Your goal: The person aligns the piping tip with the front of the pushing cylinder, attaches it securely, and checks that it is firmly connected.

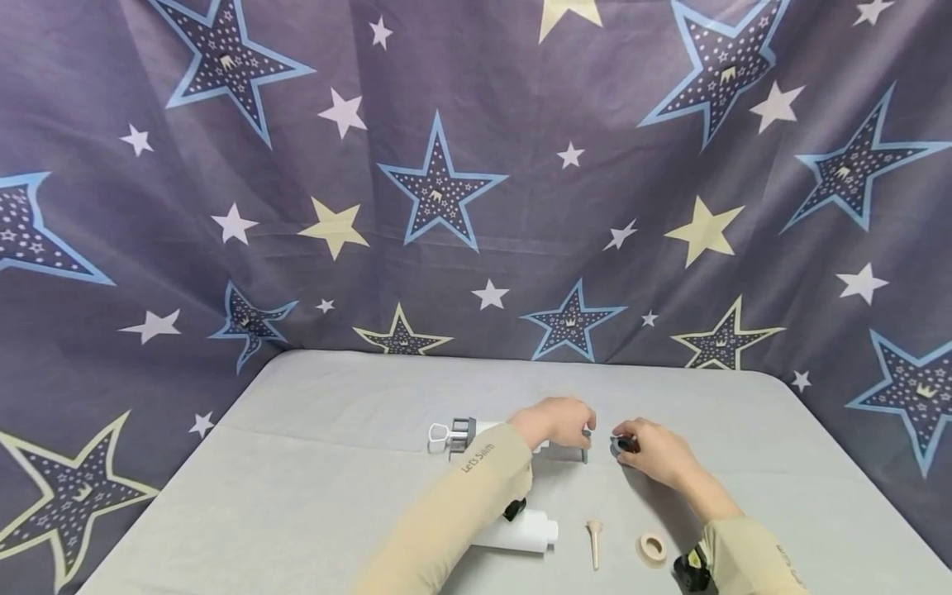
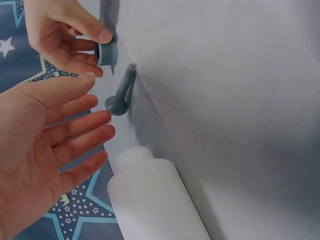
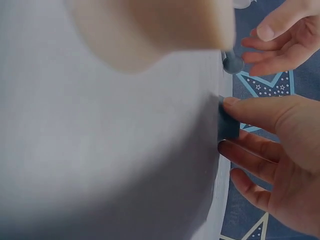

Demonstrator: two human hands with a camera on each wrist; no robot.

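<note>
Here, my left hand point(image 1: 558, 421): fingers spread and relaxed, gripping nothing, their tips right by the grey peg point(image 2: 123, 91); whether they touch it, I cannot tell.
My right hand point(image 1: 658, 450): thumb and fingers pinching the grey ring point(image 3: 229, 125).
Between them: a clear gap; my hands are apart.
Beside my left hand: one white bottle point(image 2: 155, 200) just by the fingers, and a grey frame with a white loop point(image 1: 463, 431) past the wrist.
Under my left forearm: a second white bottle point(image 1: 521, 533), partly hidden.
Nearer me than my hands: the beige peg point(image 1: 594, 537) and beige ring point(image 1: 644, 554) on the counter point(image 1: 260, 496).
</note>
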